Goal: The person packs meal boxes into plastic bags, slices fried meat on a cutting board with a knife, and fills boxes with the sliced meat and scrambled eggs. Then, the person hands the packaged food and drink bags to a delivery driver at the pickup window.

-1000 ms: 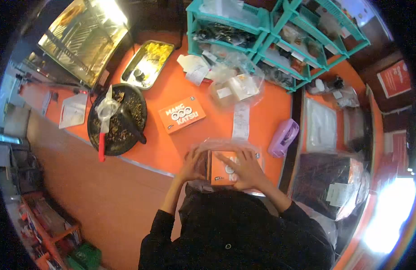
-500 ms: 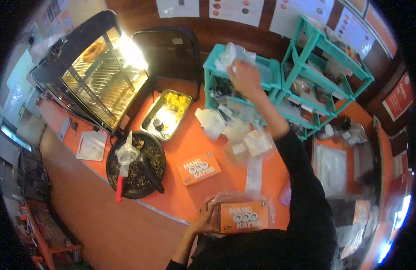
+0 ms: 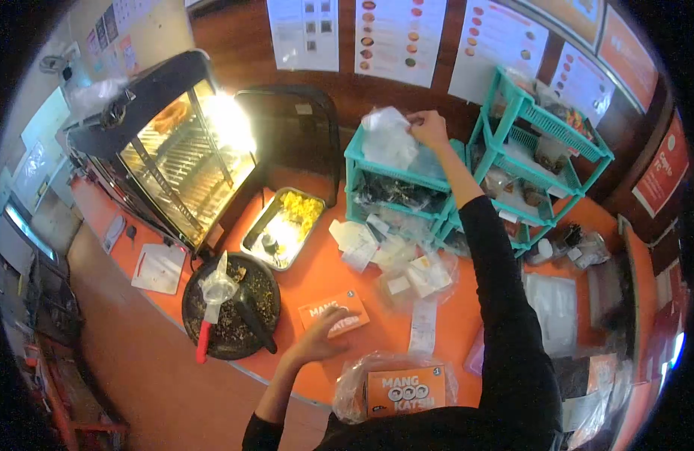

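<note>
My right hand reaches to the top tier of a teal plastic rack, its fingers pinched on the edge of a thin clear plastic bag. Over an orange box printed MANG KATSU hovers my left hand, fingers apart and holding nothing; whether it touches the box I cannot tell. Close to my body, a second orange box with the same print stands within an open clear plastic bag. My sleeve and body cover part of its lower side.
Left of the boxes are a dark round pan with a red-handled tool and a metal tray of yellow food. A lit glass warmer stands behind. Bagged packets, a paper slip and another teal rack are rightward.
My left hand has let go of the bagged box and moved up and forward over the other box. My right hand stays at the rack's top, now at the bag's right edge. The view has tilted up.
</note>
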Tool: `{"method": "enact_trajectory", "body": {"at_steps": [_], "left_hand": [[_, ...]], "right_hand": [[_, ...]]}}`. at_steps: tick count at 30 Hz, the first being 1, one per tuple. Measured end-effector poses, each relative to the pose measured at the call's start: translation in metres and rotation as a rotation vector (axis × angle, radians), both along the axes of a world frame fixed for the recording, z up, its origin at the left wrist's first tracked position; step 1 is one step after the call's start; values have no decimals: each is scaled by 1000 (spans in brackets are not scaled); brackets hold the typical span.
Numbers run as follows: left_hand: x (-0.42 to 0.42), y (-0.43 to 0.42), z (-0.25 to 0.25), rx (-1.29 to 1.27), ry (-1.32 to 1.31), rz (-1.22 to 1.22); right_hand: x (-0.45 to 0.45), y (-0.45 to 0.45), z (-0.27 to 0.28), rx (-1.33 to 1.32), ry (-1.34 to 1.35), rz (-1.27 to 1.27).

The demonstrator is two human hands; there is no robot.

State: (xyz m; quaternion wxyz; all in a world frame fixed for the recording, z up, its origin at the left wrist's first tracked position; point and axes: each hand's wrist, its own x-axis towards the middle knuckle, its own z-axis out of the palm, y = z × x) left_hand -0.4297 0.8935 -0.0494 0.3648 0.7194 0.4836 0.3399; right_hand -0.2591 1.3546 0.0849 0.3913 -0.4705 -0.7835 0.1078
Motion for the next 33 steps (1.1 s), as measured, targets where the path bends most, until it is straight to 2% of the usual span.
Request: {"method": "enact_trajectory", "body": {"at_steps": [1, 3, 5, 7, 13, 14, 15, 16, 18, 19, 20, 22, 23, 24, 25, 28, 30, 33], "left_hand": [[4, 19, 9, -6, 18, 84], [3, 71, 3, 204, -98, 99], [6, 122, 26, 174, -449, 44], [7, 181, 48, 0, -531, 168], [18, 310, 97, 148, -554, 401], [22, 324, 101, 171, -570, 447], [17, 359, 79, 297, -567, 477], [11, 394, 57, 422, -556, 510], [2, 410, 50, 119, -471, 515], [15, 376, 81, 75, -619, 522], [13, 380, 76, 64, -617, 514], [3, 389, 62, 185, -468, 649], [1, 387, 64, 182, -468, 645], [0, 384, 65, 159, -549, 639], [-2, 381, 66, 134, -628, 632], [0, 372, 72, 137, -685, 499], [0, 373, 70, 139, -658, 488], [2, 373, 67, 200, -555, 535]], "right_hand": [[1, -7, 5, 37, 92, 69], [0, -12, 13, 10, 72, 93], [-3, -22, 22, 1, 35, 70], [-6, -29, 22, -4, 35, 68], [-1, -26, -6, 43, 136, 150], [1, -31, -6, -149, 239, 262], [2, -33, -3, -344, 343, 372], [3, -33, 0, -342, 343, 366], [8, -36, 0, -592, 675, 430], [10, -35, 4, -585, 713, 312], [13, -32, 4, -588, 718, 299], [18, -22, 7, -405, 1038, 179], [19, -15, 7, -289, 1114, 125], [15, -9, 6, -289, 1116, 122], [6, -4, 2, -24, 1229, 197], [-10, -14, -8, 373, 1150, 263], [1, -35, -13, -123, 246, 196], [-6, -21, -24, -205, 285, 229]]}}
